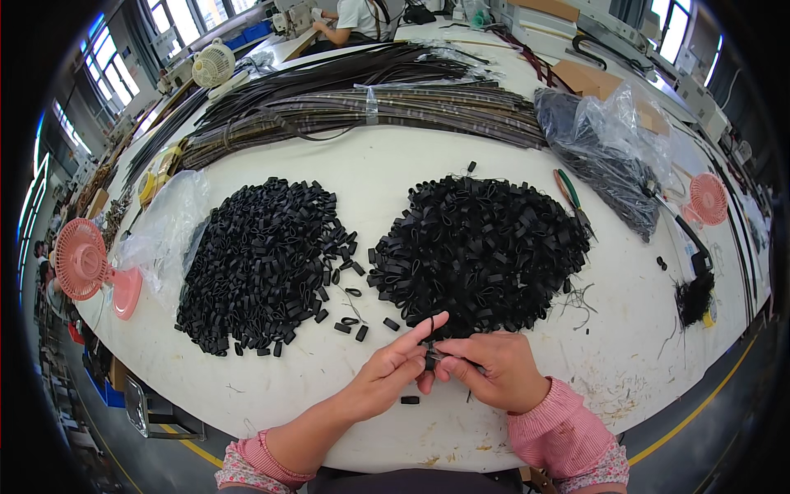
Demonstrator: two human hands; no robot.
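Close to the table's near edge, my left hand [393,368] pinches a small black loop [429,361], one finger stretched out past it. My right hand [487,367] meets it there, its thumb and fingers closed at the same loop; a thin greyish bit shows between the fingertips, too small to name. Just beyond my hands rises a large pile of black loops [481,251]. To its left lies a second pile of smaller, flatter black loops [255,263]. A few single loops [361,333] are scattered between the piles, and another loop [410,400] lies below my left hand.
Green-handled snips [568,188] lie against the right pile. Bundled dark strips [370,111] cross the table's back. A filled clear plastic bag [605,156] sits back right. Pink fans [82,259] stand at both sides. Loose threads [580,305] lie right. A person [355,20] sits far off.
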